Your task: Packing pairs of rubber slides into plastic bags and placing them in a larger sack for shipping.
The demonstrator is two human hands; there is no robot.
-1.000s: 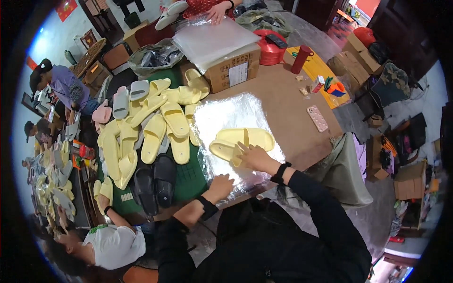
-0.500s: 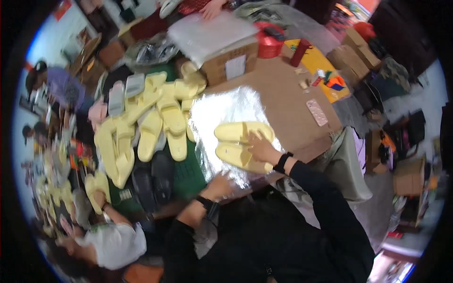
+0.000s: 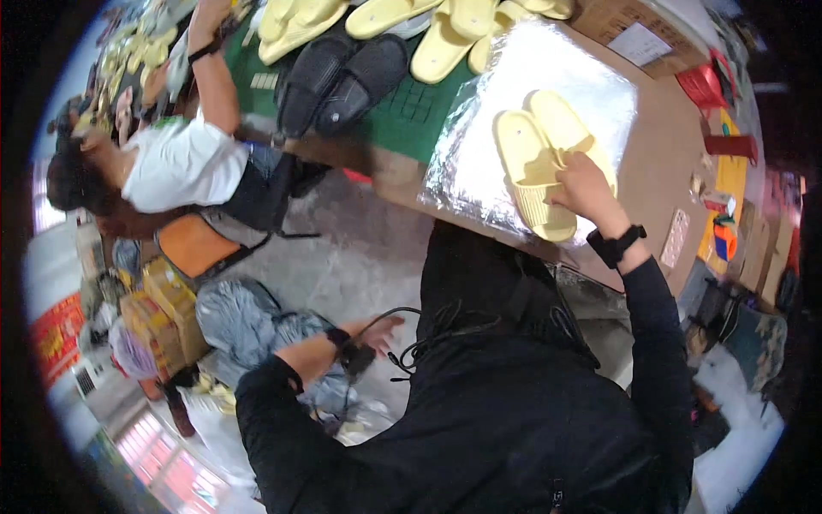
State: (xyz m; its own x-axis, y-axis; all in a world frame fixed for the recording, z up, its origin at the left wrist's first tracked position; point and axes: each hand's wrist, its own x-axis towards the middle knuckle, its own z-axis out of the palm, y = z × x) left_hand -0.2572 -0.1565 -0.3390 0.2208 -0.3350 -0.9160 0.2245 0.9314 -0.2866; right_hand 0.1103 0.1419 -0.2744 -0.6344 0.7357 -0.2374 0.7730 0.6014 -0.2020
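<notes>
At the left, a co-worker (image 3: 184, 176) in white is sitting or standing beside the table (image 3: 655, 146), I can't tell which, with an orange chair (image 3: 195, 247) standing just behind. A grey bag (image 3: 244, 321) is slumping low beyond the chair, probably down there so that it isn't taking up the tabletop. The black slippers (image 3: 342, 81) are lying side by side on the green mat (image 3: 401, 128), likely set apart so the dark pair isn't mixing with the yellow ones. The wearer's left hand (image 3: 375, 334) is hanging off the table near a dark cable (image 3: 377, 315), fingers loosely spread and seemingly holding nothing. Other slippers (image 3: 443, 53), yellow too, are crowding the table's far side, perhaps to leave room nearer the body. Shiny sheets (image 3: 452, 171) are covering the brown surface, and the yellow pair (image 3: 521, 141) is resting on them, toes pointing back towards the wearer. The right hand (image 3: 589, 190) is bending its fingers over the straps where both slippers are meeting, a spot well suited to managing the two together; whether it's gripping or just pressing, I can't tell. A pink phone case (image 3: 676, 238) is lying to the right, clear of that arm.
</notes>
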